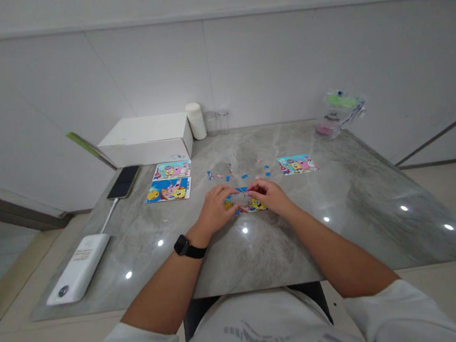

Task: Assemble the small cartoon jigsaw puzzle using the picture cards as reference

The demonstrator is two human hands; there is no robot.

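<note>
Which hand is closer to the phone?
Left. The left hand rests on the puzzle, on the same side as the phone. The right hand sits farther away, across the puzzle.

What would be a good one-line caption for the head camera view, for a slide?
Both hands, left hand and right hand, rest on a partly built cartoon puzzle on a grey marble table, loose pieces beyond.

The place is looking like a home, probably a dining corner: a grey marble-look table (pixel 338 225) is standing against plain white wall panels over pale floor tiles. Cartoon jigsaw pictures (pixel 170 189) are lying near its far left corner beside a phone (pixel 123 182), a white box (pixel 148 140) and drinking glasses (pixel 217 122), and a power bank (pixel 78 269) is charging at the left edge.
</note>
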